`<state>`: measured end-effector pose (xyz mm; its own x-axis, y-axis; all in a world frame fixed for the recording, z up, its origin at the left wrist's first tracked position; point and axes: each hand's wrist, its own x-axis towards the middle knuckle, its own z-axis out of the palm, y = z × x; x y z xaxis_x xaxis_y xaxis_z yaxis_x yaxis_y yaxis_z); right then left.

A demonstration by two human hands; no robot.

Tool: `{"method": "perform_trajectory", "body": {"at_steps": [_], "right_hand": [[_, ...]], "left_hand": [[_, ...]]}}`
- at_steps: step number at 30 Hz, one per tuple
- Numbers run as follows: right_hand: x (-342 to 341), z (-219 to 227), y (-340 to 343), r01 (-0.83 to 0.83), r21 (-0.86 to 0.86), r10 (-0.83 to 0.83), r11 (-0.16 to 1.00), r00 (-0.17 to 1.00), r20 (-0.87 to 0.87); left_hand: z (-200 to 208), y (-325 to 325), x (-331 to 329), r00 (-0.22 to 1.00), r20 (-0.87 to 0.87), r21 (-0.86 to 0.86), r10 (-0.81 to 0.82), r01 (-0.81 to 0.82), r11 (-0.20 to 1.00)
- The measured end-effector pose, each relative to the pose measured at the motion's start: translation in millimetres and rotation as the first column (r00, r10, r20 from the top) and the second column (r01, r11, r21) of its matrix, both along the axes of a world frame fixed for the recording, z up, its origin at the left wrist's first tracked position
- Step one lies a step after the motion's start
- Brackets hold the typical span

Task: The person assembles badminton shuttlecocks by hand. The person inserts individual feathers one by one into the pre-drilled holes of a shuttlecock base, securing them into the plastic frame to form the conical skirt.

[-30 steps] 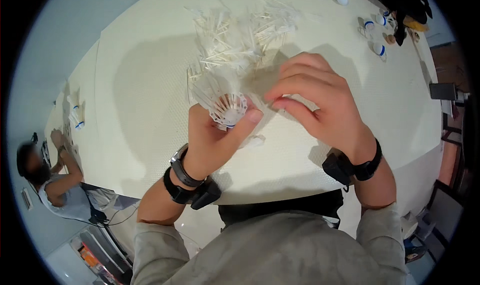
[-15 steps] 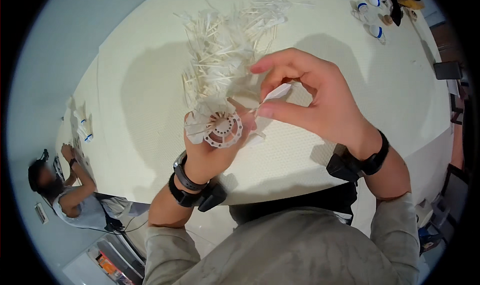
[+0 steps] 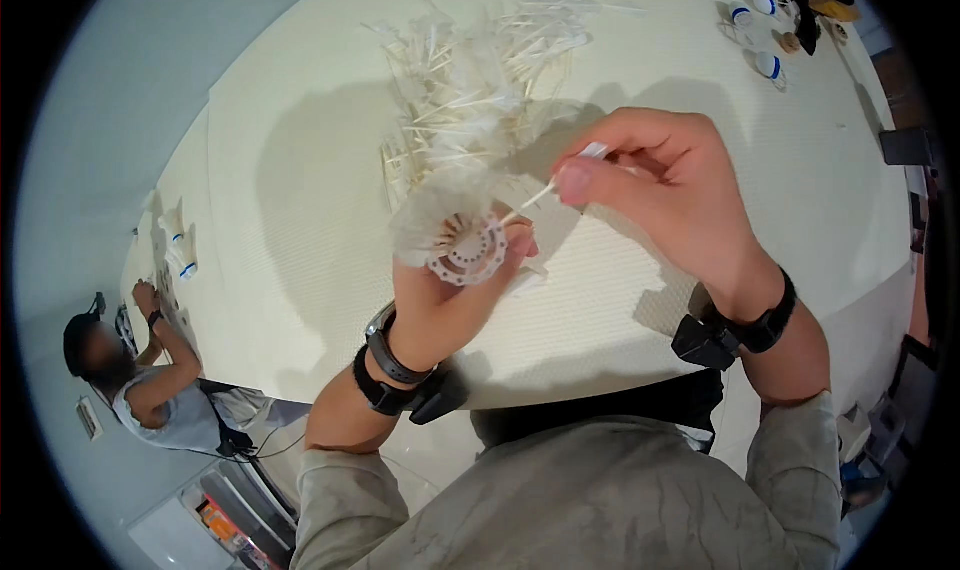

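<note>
From the head view, we are looking down at a big pale surface (image 3: 600, 305). The left hand (image 3: 430, 315) is holding the white shuttlecock (image 3: 470, 253), with its fingers curling around the side. The shuttlecock is sitting in the air over the near part of the surface, and its ring with little holes is facing up toward us. The right hand (image 3: 680, 185) is pinching one white feather (image 3: 594, 151) between its fingers, and the thin stem is pointing down and left at the ring's edge. We are seeing the stem end very near the ring, but we cannot tell if it is touching or going into a hole.

We are guessing that the step in hand is lining up the stem with the ring. The next move, we are thinking, is calling for a still left hand and a soft, straight push, since the stem is looking thin and easy to bend.

Just past the hands, a messy pile of feathers (image 3: 460, 100) is lying on the surface. Far off to the right, more shuttlecocks with blue bands (image 3: 768, 65) are lying about. On the left, another person (image 3: 165, 390) is sitting by the edge.
</note>
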<state>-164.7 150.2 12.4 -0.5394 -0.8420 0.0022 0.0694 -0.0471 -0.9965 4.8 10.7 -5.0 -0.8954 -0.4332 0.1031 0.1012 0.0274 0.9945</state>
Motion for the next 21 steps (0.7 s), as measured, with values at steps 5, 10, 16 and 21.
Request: {"method": "perform_trajectory", "body": {"at_steps": [5,10,16,21], "right_hand": [[-2,9,6,0.128,-0.089,-0.141,0.988,0.975,-0.17],[-3,15,11,0.041,-0.128,-0.073,0.991,0.965,-0.253],[4,14,10,0.077,-0.091,-0.101,0.993,0.948,-0.302],[4,15,9,0.077,-0.111,-0.113,0.991,0.921,-0.372]], "left_hand": [[-4,-9,-2,0.997,-0.022,-0.292,0.073,-0.076,0.953],[-8,-8,-6,0.986,-0.067,-0.355,0.15,-0.165,0.92],[-12,-10,-4,0.986,-0.089,-0.42,0.143,-0.168,0.892],[-16,-10,-3,0.992,-0.091,-0.442,0.093,-0.123,0.888]]}}
